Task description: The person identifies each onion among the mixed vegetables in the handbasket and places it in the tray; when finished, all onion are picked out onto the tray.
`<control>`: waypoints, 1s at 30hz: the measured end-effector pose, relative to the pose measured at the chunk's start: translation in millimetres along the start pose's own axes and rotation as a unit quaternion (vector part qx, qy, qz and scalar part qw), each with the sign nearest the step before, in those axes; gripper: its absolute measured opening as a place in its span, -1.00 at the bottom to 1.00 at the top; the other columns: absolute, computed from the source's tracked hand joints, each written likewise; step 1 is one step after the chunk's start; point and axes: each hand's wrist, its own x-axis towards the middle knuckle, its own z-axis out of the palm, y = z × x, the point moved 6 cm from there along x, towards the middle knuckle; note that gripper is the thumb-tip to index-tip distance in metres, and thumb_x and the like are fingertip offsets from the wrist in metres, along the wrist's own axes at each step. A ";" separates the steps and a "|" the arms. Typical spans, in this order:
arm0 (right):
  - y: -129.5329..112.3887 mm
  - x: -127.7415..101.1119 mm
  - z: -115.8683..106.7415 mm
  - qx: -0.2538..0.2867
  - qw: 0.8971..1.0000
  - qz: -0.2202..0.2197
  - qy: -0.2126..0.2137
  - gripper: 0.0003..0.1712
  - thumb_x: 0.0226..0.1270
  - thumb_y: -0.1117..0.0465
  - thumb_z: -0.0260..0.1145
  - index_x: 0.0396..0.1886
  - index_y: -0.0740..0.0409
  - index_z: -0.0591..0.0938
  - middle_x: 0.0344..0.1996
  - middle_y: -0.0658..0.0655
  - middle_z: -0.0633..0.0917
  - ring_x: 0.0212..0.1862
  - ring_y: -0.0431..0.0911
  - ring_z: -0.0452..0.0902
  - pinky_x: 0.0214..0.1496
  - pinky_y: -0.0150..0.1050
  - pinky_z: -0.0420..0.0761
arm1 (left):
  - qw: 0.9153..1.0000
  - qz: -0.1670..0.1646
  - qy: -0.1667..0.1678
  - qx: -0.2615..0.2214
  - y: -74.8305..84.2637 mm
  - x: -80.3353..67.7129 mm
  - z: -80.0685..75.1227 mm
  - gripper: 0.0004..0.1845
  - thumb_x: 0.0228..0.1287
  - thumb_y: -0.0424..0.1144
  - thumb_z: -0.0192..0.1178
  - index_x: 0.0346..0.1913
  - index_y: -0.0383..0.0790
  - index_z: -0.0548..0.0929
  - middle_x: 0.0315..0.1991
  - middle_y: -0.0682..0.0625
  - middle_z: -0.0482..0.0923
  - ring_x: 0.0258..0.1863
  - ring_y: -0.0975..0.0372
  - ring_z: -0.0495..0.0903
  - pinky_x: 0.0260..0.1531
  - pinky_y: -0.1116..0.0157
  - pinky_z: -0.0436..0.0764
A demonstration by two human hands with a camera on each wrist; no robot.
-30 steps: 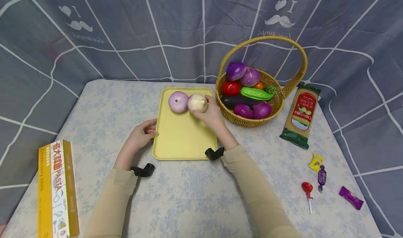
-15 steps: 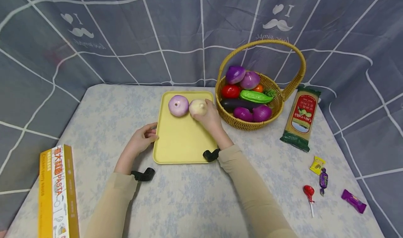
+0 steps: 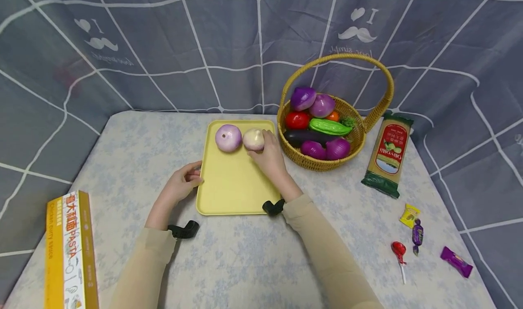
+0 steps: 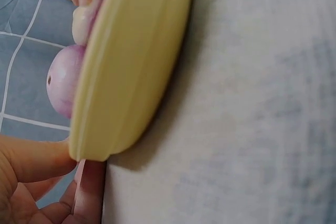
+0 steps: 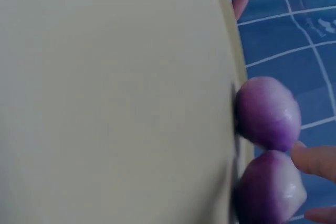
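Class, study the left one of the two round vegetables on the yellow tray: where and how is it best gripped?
Probably around its widest part, front and back, coming from above: the left vegetable is ball-shaped, and the other vegetable crowds its right side.

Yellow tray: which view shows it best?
The head view: from above, it takes in nearly all of the yellow tray, the right hand hiding some. The left wrist view shows mostly its outer side; the right wrist view shows its floor close up, most of the rim out of frame.
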 end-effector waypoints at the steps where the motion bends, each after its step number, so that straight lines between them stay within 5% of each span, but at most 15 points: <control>1: -3.0 -2.0 -3.0 0.002 1.000 -0.004 0.000 -0.14 0.19 0.15 0.48 0.41 0.35 0.34 0.42 0.39 0.32 0.44 0.22 0.24 0.48 0.03 0.27 | 1.000 0.000 0.000 0.001 0.3 -0.1 -0.5 -0.36 0.47 -0.32 0.08 0.54 -0.17 0.17 0.18 -0.28 0.45 0.02 0.05 0.48 -0.17 0.33 0.50; 12: -13.3 -29.7 -74.8 0.066 0.996 -0.042 0.031 -0.60 0.35 0.16 0.33 0.13 0.19 0.65 0.09 0.17 0.68 0.15 0.06 0.59 0.25 -0.09 0.55 | 1.000 0.004 0.001 0.008 2.7 2.0 -2.8 -0.37 0.47 -0.32 0.09 0.53 -0.20 0.19 0.17 -0.29 0.44 0.03 0.03 0.47 -0.18 0.36 0.50; 21: 25.8 -36.6 -145.7 0.081 0.995 0.000 0.063 -0.58 0.41 0.04 0.29 0.15 0.16 0.64 0.06 0.15 0.71 0.10 0.00 0.63 0.22 -0.08 0.58 | 1.000 -0.002 0.007 0.007 -1.2 1.6 -0.4 -0.37 0.46 -0.31 0.10 0.53 -0.18 0.19 0.17 -0.29 0.44 0.05 0.02 0.48 -0.09 0.27 0.51; 30: 52.9 -42.4 -184.9 0.061 0.994 0.035 0.088 -0.54 0.47 -0.02 0.20 0.18 0.17 0.61 0.08 0.18 0.69 0.09 0.00 0.60 0.25 -0.10 0.53 | 1.000 0.000 0.005 0.002 0.2 -1.5 0.4 -0.36 0.47 -0.33 0.08 0.54 -0.20 0.17 0.17 -0.29 0.44 0.07 0.01 0.49 -0.13 0.32 0.52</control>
